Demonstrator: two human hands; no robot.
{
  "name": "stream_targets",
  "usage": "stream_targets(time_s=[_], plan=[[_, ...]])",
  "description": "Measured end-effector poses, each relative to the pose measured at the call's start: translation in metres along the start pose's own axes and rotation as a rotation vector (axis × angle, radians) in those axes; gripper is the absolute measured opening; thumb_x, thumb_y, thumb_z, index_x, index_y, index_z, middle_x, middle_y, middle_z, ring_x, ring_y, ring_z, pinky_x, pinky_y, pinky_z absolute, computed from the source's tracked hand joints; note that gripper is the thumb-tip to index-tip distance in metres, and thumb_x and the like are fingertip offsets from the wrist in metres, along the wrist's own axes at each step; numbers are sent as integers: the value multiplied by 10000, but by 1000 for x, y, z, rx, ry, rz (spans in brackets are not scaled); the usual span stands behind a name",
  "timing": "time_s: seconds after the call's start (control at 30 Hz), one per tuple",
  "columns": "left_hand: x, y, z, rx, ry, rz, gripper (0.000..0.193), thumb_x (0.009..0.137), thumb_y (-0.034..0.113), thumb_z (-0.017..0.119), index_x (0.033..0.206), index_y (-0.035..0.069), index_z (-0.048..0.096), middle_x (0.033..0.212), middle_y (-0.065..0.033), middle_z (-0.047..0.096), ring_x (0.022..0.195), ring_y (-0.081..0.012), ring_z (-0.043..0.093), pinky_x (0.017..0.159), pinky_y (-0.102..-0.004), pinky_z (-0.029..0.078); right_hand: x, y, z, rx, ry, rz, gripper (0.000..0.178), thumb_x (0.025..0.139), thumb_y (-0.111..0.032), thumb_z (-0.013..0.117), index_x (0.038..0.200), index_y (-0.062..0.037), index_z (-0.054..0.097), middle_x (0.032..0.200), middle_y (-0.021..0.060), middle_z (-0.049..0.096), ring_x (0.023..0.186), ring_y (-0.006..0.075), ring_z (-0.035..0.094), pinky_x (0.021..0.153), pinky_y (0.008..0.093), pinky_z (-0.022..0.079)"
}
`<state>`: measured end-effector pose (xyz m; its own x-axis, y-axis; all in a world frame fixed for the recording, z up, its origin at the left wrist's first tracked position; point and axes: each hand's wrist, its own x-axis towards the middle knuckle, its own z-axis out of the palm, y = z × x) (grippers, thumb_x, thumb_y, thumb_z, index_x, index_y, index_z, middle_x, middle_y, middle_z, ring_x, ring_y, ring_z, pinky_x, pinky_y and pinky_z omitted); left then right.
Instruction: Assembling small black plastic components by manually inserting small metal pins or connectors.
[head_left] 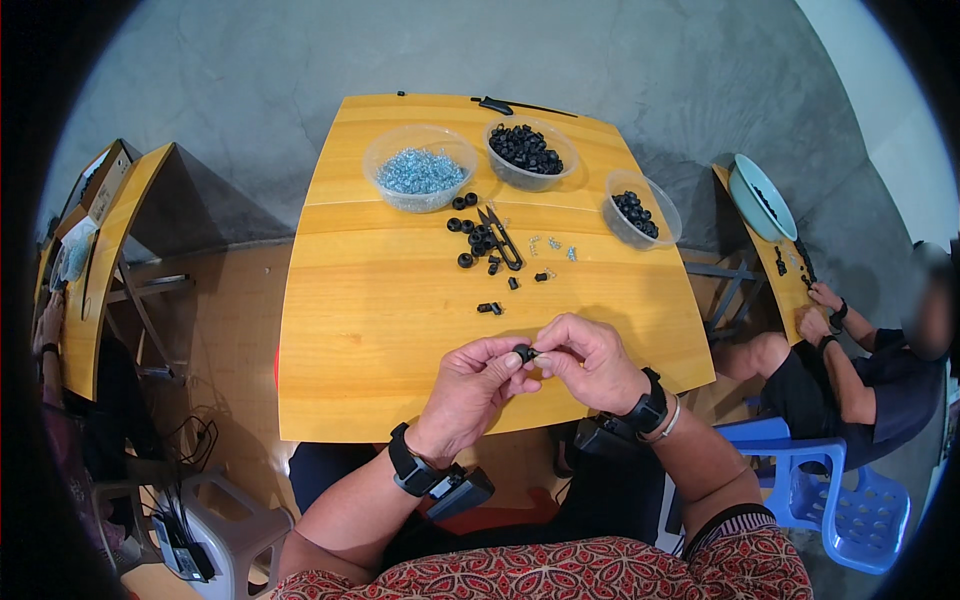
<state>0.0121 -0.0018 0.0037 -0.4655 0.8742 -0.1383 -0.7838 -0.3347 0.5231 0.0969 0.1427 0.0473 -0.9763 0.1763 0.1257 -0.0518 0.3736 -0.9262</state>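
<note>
My left hand pinches a small round black plastic part between thumb and fingers, just above the table's near edge. Closed at the side of that part is my right hand, fingertips pressed together. Whatever it pinches is too small and hidden to name. Farther off on the wooden table lie several loose round black parts and a few small black cylindrical pieces. Black thread snips rest beside them, near tiny shiny metal pieces that look like springs.
Clear plastic bowls hold shiny spring-like pieces, black pieces and round black parts. A black strip lies at the far edge. Another person sits right by a table with a turquoise basin; a person's hand shows far left.
</note>
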Motion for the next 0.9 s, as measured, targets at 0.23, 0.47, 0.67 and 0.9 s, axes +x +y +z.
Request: stream_targets(time_s=[0.23,0.47,0.67,0.9], plan=[[-1,1,3,71,4,9,218,853,34,498,1052,-31,559,809,-74,589,691,-121,558,720,-299,529,2,-15,0,-144,-58,-152,75,783,52,546,799,1,493,729,67,582,671,121,598,575,239,476],[-3,1,4,117,-31,22,212,853,32,498,1045,-30,563,804,-71,586,688,-121,552,719,-291,523,-4,-2,2,108,-56,9,100,793,57,538,794,-15,469,704,46,553,648,90,560,563,223,469],[-2,-1,2,109,-55,24,199,857,30,489,1033,-21,568,788,-81,581,691,-144,561,721,-299,518,-5,1,-2,192,-106,61,111,786,47,560,780,-14,469,707,38,558,640,85,553,563,223,470],[-3,-5,-2,111,-62,64,201,858,26,484,1037,-21,564,772,-94,584,705,-176,576,710,-322,515,-6,2,4,402,-90,75,115,791,45,564,766,-24,477,725,52,573,648,96,557,574,228,470]])
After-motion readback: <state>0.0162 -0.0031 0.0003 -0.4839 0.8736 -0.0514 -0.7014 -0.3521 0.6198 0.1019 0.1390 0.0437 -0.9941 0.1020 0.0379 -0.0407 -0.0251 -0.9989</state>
